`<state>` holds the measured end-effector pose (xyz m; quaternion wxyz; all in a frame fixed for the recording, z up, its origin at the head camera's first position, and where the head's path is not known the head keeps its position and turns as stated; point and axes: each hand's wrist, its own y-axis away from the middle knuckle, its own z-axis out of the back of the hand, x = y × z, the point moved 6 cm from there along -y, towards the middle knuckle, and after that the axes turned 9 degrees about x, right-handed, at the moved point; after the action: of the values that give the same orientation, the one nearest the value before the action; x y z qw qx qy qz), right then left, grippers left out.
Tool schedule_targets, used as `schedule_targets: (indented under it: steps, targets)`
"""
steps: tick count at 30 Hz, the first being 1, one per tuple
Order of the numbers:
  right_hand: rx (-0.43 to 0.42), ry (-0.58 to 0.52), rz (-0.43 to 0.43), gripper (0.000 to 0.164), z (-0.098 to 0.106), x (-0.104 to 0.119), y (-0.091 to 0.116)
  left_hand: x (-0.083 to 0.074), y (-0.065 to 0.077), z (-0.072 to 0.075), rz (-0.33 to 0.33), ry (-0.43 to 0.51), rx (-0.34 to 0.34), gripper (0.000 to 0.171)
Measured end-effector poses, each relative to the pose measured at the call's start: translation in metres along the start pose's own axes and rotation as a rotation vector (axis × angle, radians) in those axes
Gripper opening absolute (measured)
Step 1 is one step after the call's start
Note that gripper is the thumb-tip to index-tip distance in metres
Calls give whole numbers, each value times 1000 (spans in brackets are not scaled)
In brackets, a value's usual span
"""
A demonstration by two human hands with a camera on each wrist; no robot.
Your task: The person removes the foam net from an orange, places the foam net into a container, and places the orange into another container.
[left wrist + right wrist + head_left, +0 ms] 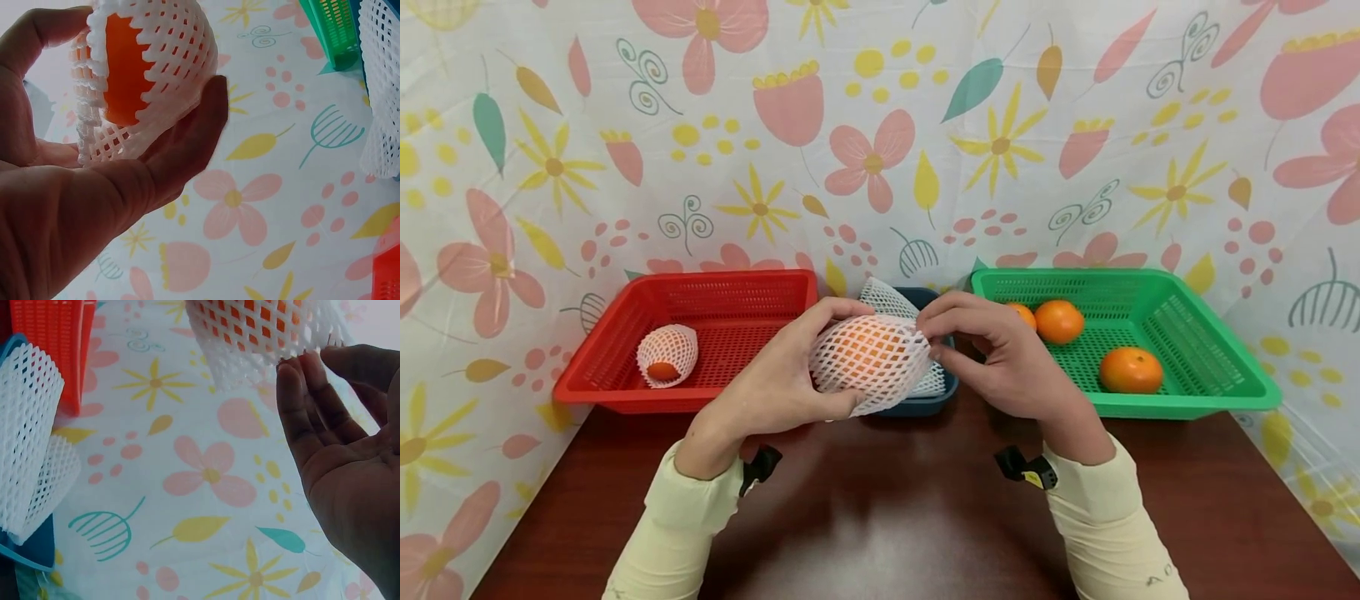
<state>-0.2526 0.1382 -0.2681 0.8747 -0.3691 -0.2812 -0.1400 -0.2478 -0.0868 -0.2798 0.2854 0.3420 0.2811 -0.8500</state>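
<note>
An orange (867, 348) sits inside a white foam net sleeve (891, 383), held up over the near side of the table. My left hand (782, 375) grips it from the left, thumb below and fingers over the top. In the left wrist view, bare orange peel (125, 72) shows through the sleeve's opening. My right hand (1000, 354) pinches the right end of the sleeve between thumb and fingertips; the right wrist view shows those fingertips (290, 378) at the net's edge.
A red basket (685, 404) at left holds one sleeved orange (668, 354). Behind my hands, a blue basket (917, 407) contains more foam net sleeves (887, 296). The green basket (1187, 404) at right holds several bare oranges (1131, 370). A flowered cloth (880, 125) hangs behind the brown table (880, 517).
</note>
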Motion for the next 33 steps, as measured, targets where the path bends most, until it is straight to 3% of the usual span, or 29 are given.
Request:
schedule_targets:
  steps: [12,20,33]
  targets:
    - [81,106,-39,61,-6,-2,4,-2,-3,0,-51,-26,-39,79]
    - [113,64,-57,66,-11,-2,1,0,-2,1,-21,34,-65,78]
    - [101,43,-46,77,-17,-4,-3,0,-6,-2,-45,203,-64,79]
